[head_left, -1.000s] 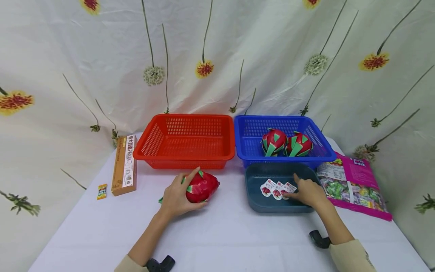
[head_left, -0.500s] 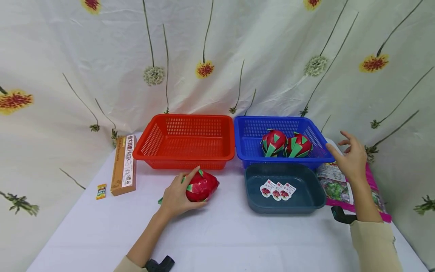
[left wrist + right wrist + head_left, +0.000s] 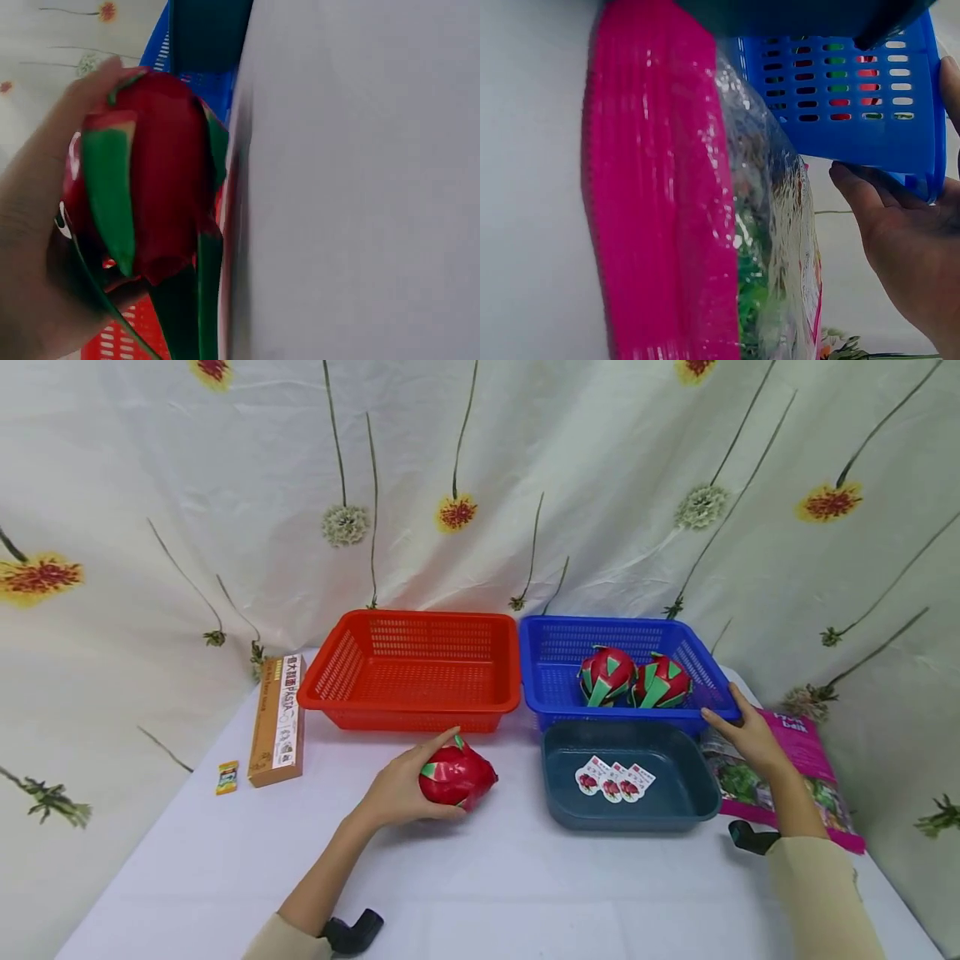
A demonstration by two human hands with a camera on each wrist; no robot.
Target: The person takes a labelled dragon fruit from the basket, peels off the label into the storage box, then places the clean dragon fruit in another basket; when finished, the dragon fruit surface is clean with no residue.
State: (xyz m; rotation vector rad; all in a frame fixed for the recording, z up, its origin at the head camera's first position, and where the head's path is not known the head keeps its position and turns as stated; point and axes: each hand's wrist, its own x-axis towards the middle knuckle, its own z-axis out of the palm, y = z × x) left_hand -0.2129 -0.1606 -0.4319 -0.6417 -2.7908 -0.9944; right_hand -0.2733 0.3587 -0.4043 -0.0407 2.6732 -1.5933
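My left hand grips a red dragon fruit with green scales on the white table, just in front of the empty red basket. In the left wrist view the dragon fruit fills my palm, lifted slightly off the cloth. My right hand holds the near right corner of the blue basket, thumb on the front rim. Two more dragon fruits lie inside it. In the right wrist view my fingers curl under the blue basket's rim.
A dark teal tray with three fruit stickers sits before the blue basket. A pink candy bag lies under my right wrist. At the left are a pasta box and a small sweet.
My right hand left the stickers in the tray, swung up to the right, then came down onto the blue basket's corner. My left hand moved the dragon fruit slightly right.
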